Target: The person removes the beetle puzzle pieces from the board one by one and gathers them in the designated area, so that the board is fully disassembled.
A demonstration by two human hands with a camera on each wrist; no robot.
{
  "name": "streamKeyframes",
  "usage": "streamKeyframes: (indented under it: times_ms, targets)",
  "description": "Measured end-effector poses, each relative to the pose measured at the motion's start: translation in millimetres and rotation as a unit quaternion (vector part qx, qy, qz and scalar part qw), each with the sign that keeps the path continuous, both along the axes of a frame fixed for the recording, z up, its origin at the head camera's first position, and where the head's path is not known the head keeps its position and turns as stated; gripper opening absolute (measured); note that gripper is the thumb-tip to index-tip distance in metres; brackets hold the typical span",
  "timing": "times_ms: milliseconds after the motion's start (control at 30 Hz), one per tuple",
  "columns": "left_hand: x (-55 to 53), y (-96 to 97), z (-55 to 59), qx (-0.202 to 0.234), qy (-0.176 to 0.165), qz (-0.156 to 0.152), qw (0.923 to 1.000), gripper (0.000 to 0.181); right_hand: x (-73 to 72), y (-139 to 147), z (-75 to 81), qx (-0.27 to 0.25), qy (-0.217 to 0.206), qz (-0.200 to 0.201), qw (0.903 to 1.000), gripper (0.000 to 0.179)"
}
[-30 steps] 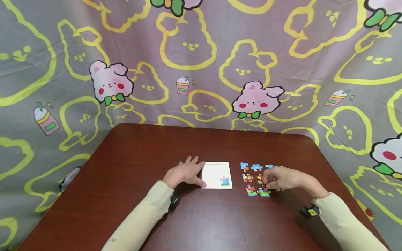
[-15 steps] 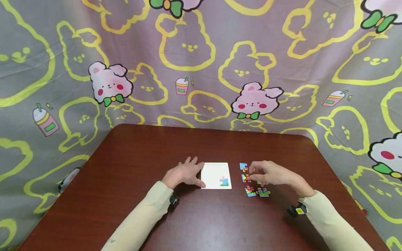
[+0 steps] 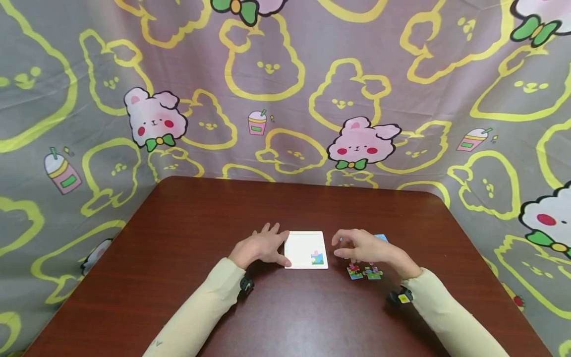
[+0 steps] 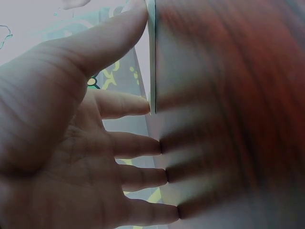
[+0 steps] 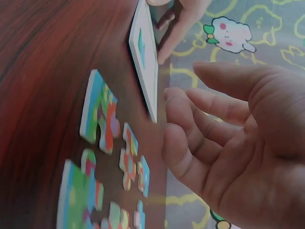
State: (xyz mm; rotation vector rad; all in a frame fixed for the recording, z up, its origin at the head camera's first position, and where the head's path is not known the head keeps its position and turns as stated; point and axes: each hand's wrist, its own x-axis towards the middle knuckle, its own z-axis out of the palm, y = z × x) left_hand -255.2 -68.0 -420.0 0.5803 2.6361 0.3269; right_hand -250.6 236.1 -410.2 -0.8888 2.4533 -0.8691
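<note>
A thin white square puzzle board [image 3: 300,248] lies on the table. One puzzle piece [image 3: 317,259], blue and green with a pink tab, sits in its lower right corner. My left hand [image 3: 260,246] is spread at the board's left side, thumb and index fingertip at its edge; in the left wrist view the other fingertips [image 4: 161,147] meet the tabletop. Between the board and the loose puzzle pieces [image 5: 97,112] hovers my right hand [image 3: 363,246], fingers loosely bent. The right wrist view shows a gap between its thumb and fingers, with no piece visible there.
Several colourful loose pieces [image 3: 372,273] lie right of the board, some hidden beneath the right hand. The dark brown table [image 3: 187,218] runs back to a grey curtain [image 3: 285,148] printed with yellow outlines and rabbits.
My right hand has moved left from over the loose pieces towards the board's right edge, its thumb and fingers now apart. The left hand and the board have stayed in place.
</note>
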Motion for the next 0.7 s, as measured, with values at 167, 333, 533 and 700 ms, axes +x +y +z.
streamKeyframes:
  times_ms: [167,333,533,700]
  targets:
    - [1.1,1.0,-0.9,0.001,-0.001,-0.002,1.0,0.093,-2.6,-11,-8.3,0.016,-0.008,0.016,0.9997,0.025]
    - [1.6,2.1,-0.5,0.0,-0.001,0.0,1.0,0.093,-5.5,-19,-14.8,0.025,-0.017,0.028,0.9992,0.025]
    - [0.2,1.9,-1.2,-0.003,0.0,0.001,1.0,0.093,-6.0,-25,-14.0,0.034,-0.016,0.029,0.9988,0.027]
    - [-0.8,0.6,-1.4,-0.005,0.0,0.002,1.0,0.093,-5.3,-30,-12.4,0.047,-0.029,0.019,0.9983,0.028]
